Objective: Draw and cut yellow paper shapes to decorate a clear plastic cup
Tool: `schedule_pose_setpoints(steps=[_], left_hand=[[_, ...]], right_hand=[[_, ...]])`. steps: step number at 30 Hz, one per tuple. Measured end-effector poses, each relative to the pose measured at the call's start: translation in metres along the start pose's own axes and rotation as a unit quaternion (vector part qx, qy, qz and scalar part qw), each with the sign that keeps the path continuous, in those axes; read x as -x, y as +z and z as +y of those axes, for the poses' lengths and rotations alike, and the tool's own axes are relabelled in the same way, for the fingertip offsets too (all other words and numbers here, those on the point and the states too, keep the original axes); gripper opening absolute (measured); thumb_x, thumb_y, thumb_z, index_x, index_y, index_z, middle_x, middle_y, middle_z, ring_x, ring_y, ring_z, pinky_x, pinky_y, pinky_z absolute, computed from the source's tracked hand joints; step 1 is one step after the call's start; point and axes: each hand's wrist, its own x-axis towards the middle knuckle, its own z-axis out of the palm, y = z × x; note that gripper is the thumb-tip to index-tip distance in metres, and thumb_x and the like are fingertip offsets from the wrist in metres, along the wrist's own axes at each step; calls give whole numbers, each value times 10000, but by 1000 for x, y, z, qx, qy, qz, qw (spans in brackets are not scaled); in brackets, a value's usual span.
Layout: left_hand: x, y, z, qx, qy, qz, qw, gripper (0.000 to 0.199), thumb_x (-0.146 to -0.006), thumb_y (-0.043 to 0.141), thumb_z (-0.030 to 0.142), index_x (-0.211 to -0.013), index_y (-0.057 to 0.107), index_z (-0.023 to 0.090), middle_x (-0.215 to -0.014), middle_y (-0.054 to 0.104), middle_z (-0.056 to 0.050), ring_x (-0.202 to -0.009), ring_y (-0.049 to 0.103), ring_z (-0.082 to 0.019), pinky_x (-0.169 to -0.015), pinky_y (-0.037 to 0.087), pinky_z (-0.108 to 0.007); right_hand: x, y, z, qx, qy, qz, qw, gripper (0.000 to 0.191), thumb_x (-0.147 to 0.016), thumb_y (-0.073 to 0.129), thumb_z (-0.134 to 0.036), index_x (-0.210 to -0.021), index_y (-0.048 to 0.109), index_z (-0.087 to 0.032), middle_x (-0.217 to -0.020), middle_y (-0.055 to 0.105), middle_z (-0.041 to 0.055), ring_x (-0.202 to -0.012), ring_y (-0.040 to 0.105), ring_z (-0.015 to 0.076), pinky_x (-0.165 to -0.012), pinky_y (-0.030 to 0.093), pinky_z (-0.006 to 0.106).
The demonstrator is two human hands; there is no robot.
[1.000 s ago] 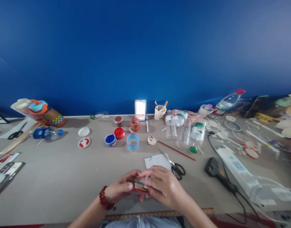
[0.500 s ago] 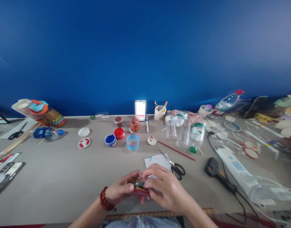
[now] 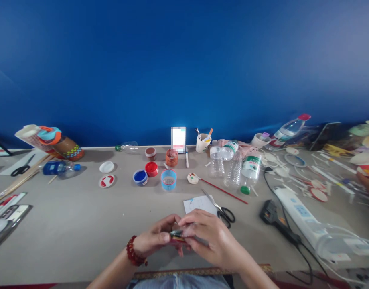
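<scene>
Near the table's front edge, my left hand, with a red bead bracelet at the wrist, is closed round a small red and dark object. From the other side my right hand pinches the same object, its fingers covering much of it, so what it is stays unclear. Just beyond the hands lie a white paper and scissors with black handles. Farther back stand open jars of blue paint and red paint, and a clear blue-rimmed cup.
Plastic bottles and a red stick lie right of centre. A glue gun and a power strip with cables are at the right. Another person's hand shows at the right edge. A blue-labelled bottle lies left.
My fingers have shifted very slightly around the small object. At the right edge, the other person's hand has come farther into view with a red and yellow item.
</scene>
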Motion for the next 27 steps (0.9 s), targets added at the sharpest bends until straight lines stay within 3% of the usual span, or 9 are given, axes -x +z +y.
schedule_pose_setpoints(steps=[8,14,18,22,27], left_hand=[[-1,2,2,1,-20,-7,1000,487,-788,717,442,-1174,605,169,-986,664,-116,-919,642,-263,-771,495,-392],[-2,6,5,2,-21,-2,1000,507,-767,731,464,-1159,616,163,-1029,637,-118,-889,647,-252,-749,501,-370],[-2,6,6,-7,-17,6,1000,533,-760,733,472,-1179,610,167,-1023,632,-113,-879,639,-243,-764,495,-373],[-1,3,9,-22,-11,24,999,550,-733,758,469,-1179,608,185,-1067,619,-108,-901,617,-235,-798,469,-363],[0,-3,8,-37,-7,27,999,570,-650,843,396,-1129,598,211,-1059,604,-64,-985,571,-216,-817,412,-288]], right_hand=[[-2,0,2,10,-21,6,1000,131,-894,530,-134,-882,634,-213,-1002,703,40,-829,630,147,-787,484,286],[1,3,2,10,-3,12,1000,173,-826,524,-68,-858,616,-210,-967,675,35,-874,610,156,-823,488,294],[0,-2,-3,15,-1,-10,1000,247,-758,499,-33,-838,647,-214,-1115,638,41,-1021,571,183,-888,484,316],[-2,-7,-7,17,-2,-47,999,184,-841,532,-98,-907,667,-205,-1268,582,53,-1162,505,210,-1010,434,366],[-2,-2,-5,-10,-12,-33,999,158,-871,515,-101,-875,649,-184,-1170,627,74,-1161,500,221,-976,465,357]])
